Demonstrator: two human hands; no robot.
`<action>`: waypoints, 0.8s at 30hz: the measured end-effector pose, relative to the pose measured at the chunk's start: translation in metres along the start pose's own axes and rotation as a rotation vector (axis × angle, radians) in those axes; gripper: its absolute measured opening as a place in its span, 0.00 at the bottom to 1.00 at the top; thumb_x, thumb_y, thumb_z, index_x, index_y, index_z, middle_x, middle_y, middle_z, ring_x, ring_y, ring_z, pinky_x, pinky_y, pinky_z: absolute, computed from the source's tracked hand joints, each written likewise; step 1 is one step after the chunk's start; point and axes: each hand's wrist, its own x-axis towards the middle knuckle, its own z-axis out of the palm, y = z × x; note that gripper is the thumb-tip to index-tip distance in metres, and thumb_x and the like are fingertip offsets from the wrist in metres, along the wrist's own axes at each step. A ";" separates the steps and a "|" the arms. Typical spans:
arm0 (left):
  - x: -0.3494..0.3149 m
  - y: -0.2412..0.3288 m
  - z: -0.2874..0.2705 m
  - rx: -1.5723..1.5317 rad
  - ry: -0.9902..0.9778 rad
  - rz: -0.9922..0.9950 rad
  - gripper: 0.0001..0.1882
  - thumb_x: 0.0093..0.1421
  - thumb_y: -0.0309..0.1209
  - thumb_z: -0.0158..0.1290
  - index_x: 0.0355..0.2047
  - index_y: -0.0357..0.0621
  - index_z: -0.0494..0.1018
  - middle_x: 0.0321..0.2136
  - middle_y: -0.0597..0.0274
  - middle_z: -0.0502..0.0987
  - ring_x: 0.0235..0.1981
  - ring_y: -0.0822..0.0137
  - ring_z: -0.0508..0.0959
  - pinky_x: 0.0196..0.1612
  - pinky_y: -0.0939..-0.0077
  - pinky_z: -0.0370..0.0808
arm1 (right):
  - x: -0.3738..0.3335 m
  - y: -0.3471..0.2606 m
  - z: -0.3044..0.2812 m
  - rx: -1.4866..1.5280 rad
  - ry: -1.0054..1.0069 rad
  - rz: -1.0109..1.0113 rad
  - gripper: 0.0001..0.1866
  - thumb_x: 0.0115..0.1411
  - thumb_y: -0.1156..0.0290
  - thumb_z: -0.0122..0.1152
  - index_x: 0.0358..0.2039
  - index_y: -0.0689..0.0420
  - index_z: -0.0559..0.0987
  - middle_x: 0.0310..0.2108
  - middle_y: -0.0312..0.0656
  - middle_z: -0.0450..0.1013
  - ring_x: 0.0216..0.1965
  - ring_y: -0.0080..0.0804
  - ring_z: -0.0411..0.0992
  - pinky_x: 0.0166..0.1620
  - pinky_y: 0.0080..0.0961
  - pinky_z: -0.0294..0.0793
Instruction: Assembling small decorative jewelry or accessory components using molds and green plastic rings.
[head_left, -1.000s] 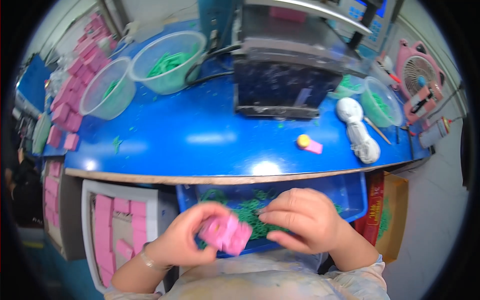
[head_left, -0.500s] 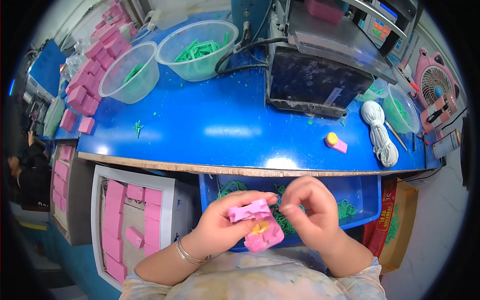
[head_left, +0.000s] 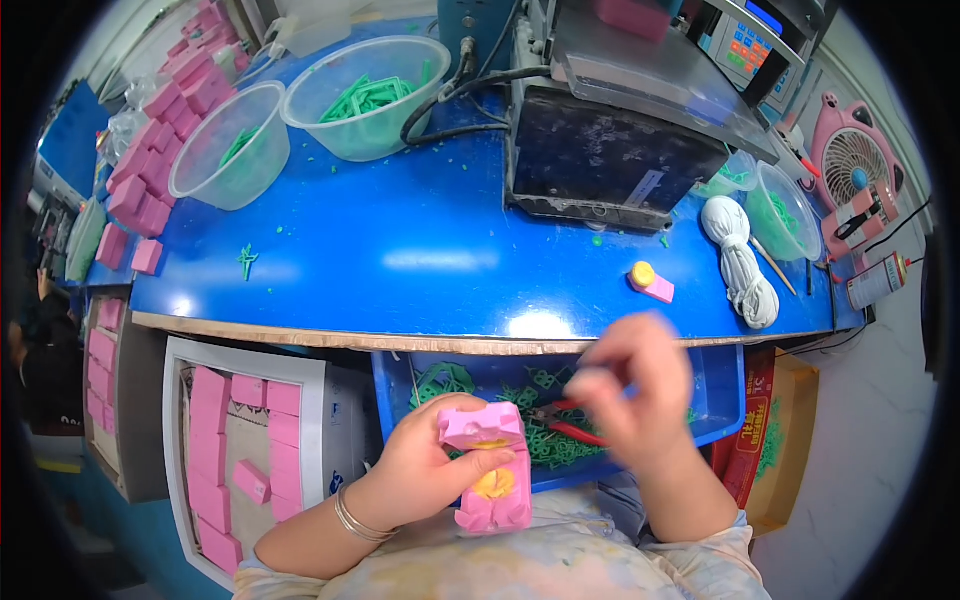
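My left hand (head_left: pixel 420 450) grips a two-part pink rubber mould (head_left: pixel 500 508), its halves spread apart, with yellow round patches on the inner faces. The thumb lies across the lower half. To the right, my right hand (head_left: pixel 640 395) is raised and smeared by motion, so whether its fingers hold anything cannot be made out. Just beneath it, red-handled pliers (head_left: pixel 580 434) rest on green cut pieces (head_left: pixel 560 452) in a blue tray (head_left: pixel 722 385) below the table edge.
On the blue table (head_left: pixel 400 300) stand clear bowls, including one bowl (head_left: pixel 350 140) with green pieces. A dark machine (head_left: pixel 610 160) stands behind, and white cord (head_left: pixel 738 262) lies right. A small pink-and-yellow piece (head_left: pixel 650 282) sits nearby. Pink blocks (head_left: pixel 208 440) fill a white box at left.
My right hand has lifted up and right, away from the mould. The mould's halves are opened wider and face up more. Red pliers now show in the tray. The view has shifted slightly.
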 end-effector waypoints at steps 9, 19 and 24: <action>0.010 0.010 0.002 0.673 0.063 0.699 0.18 0.37 0.17 0.58 0.33 0.39 0.73 0.33 0.55 0.74 0.34 0.56 0.73 0.38 0.67 0.71 | 0.017 0.031 -0.037 -0.219 -0.024 0.368 0.07 0.47 0.79 0.61 0.28 0.61 0.74 0.23 0.42 0.66 0.28 0.38 0.66 0.34 0.31 0.66; 0.008 0.005 0.005 0.976 0.218 0.879 0.19 0.37 0.19 0.58 0.34 0.40 0.73 0.30 0.59 0.75 0.28 0.58 0.72 0.33 0.68 0.71 | -0.010 -0.028 -0.017 -0.018 -0.264 -0.177 0.12 0.40 0.77 0.63 0.30 0.61 0.76 0.24 0.41 0.68 0.25 0.37 0.69 0.28 0.30 0.69; 0.007 0.010 0.007 1.131 0.180 0.896 0.19 0.42 0.21 0.56 0.38 0.42 0.74 0.25 0.63 0.72 0.24 0.63 0.69 0.28 0.71 0.68 | -0.013 -0.038 -0.018 -0.390 -0.389 -0.478 0.14 0.39 0.71 0.55 0.29 0.64 0.75 0.22 0.39 0.64 0.24 0.32 0.66 0.27 0.25 0.64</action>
